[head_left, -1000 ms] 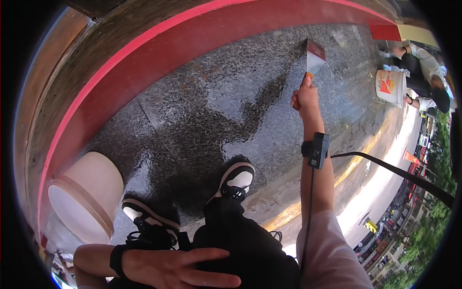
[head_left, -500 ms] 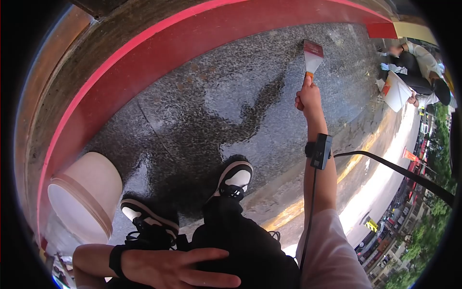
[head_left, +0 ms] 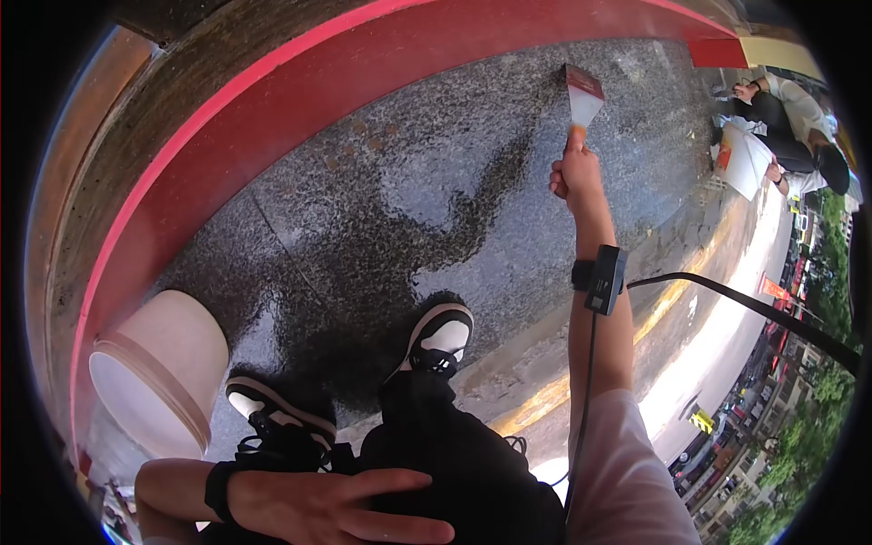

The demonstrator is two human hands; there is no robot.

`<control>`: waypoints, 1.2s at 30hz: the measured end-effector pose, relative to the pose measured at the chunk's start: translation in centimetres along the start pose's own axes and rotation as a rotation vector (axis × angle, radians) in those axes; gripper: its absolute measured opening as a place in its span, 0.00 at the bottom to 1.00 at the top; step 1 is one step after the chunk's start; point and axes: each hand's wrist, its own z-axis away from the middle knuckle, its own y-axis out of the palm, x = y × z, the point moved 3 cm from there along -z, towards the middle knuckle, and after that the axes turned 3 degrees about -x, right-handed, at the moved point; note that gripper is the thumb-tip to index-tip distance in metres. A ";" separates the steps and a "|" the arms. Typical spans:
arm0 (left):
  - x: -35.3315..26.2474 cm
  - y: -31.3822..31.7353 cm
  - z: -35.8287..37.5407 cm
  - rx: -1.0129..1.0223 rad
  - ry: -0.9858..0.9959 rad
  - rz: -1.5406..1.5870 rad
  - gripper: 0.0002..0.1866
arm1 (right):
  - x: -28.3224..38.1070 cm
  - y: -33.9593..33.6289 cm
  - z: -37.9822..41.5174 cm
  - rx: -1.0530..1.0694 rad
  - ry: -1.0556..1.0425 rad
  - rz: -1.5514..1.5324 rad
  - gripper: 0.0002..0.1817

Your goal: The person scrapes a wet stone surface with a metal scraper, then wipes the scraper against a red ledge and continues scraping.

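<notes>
My right hand [head_left: 576,173] is closed round the orange handle of a scraper [head_left: 584,97], arm stretched forward over wet grey speckled stone floor [head_left: 363,200]. The scraper's broad blade has a dark reddish band at its far edge and is at or just over the floor; contact is hard to make out. At the bottom of the view, my left hand [head_left: 318,509] lies on my dark-trousered leg [head_left: 436,454] with its fingers apart, holding nothing.
A whitish bucket [head_left: 173,363] lies tipped at the left, by a red wall base [head_left: 209,145]. My shoes [head_left: 442,334] stand on the wet floor. At the upper right a crouching person [head_left: 790,118] is beside a white container [head_left: 743,163]. A dark cable [head_left: 745,313] runs from my wrist device.
My right hand and the scraper have shifted slightly forward and to the left, towards the wall. My left hand stays on my leg.
</notes>
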 end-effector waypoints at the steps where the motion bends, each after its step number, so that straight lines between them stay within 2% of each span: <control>1: -0.1 0.0 0.0 -0.009 0.014 -0.009 0.23 | -0.1 0.1 0.0 0.023 0.022 -0.076 0.25; 5: -0.2 -0.2 0.6 0.010 0.020 0.002 0.23 | -0.9 0.0 0.1 0.000 -0.039 0.035 0.25; 7: -0.3 -0.1 1.5 0.239 -0.010 -0.044 0.23 | -1.2 0.2 0.0 0.008 -0.029 -0.019 0.24; 8: -0.3 -0.1 1.2 0.237 -0.011 -0.044 0.23 | -1.2 0.2 -0.2 0.010 -0.029 -0.018 0.24; 10: -0.2 -0.2 0.5 0.087 0.013 -0.030 0.24 | -0.8 0.5 -0.8 0.014 -0.042 -0.040 0.26; 14: -0.1 0.6 1.6 0.142 0.005 -0.027 0.26 | 0.0 0.5 -1.1 -0.011 -0.104 0.070 0.27; 16: 0.1 1.2 1.9 -0.105 0.080 -0.047 0.26 | -0.3 0.2 -0.7 -0.077 -0.088 0.197 0.27; 20: -0.1 1.0 1.8 -0.082 0.057 -0.110 0.26 | -0.3 0.1 -0.5 -0.052 -0.115 0.213 0.27; 23: -0.1 0.4 2.0 0.012 0.039 -0.038 0.26 | 0.8 1.0 -0.9 -0.038 -0.081 0.139 0.27; 25: -0.4 -0.1 1.7 0.234 0.018 -0.065 0.26 | 0.9 1.3 -1.0 -0.045 -0.033 0.114 0.27; 26: -0.3 0.5 1.9 0.236 0.017 -0.065 0.26 | 0.8 1.1 -0.8 -0.045 -0.032 0.113 0.27; 28: -0.1 1.2 2.3 -0.090 0.049 -0.067 0.25 | 0.5 0.5 -0.5 -0.061 -0.065 0.200 0.27; 32: -0.3 0.6 2.1 -0.090 0.013 -0.042 0.24 | 0.3 0.2 -1.4 -0.057 -0.115 0.250 0.27; 34: -0.4 -0.3 1.3 0.094 0.007 -0.053 0.26 | 1.1 0.3 -1.3 -0.049 -0.054 0.227 0.28; 36: -0.6 -0.4 0.8 0.113 -0.025 -0.030 0.29 | 1.5 0.4 -0.8 -0.060 -0.070 0.217 0.28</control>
